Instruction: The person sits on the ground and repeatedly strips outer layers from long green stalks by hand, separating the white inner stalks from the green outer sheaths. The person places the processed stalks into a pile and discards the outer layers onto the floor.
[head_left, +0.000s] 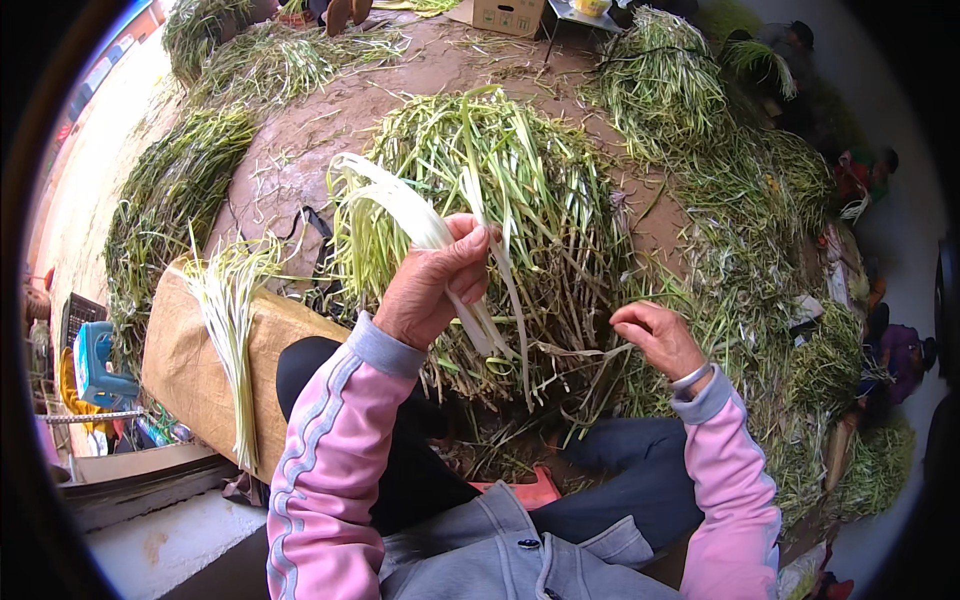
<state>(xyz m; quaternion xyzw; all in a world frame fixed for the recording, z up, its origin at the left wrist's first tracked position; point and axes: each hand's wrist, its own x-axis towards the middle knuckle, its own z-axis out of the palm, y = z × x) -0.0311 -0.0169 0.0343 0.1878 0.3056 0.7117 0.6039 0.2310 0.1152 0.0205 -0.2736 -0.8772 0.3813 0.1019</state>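
My left hand (439, 281) grips a bundle of peeled white stalks (401, 202), which look like green garlic. One longer stalk (469, 180) with a green top stands at its fingertips, over a large heap of uncleaned stalks (555, 187). To the right of that heap, my right hand (664, 341) hovers with its fingers curled together. A withered leaf strip (585, 350) runs up to just below these fingers; whether they pinch it cannot be made out. On the left, a sheaf of cleaned white stalks (238, 337) lies across a tan woven covering (172, 337).
More green heaps lie at left (176, 180), upper right (660, 82) and right (735, 247). A cardboard box (508, 15) and a small table (585, 15) stand at the far side. A blue plastic stool (101, 367) is at left. People (900, 352) sit along the right edge.
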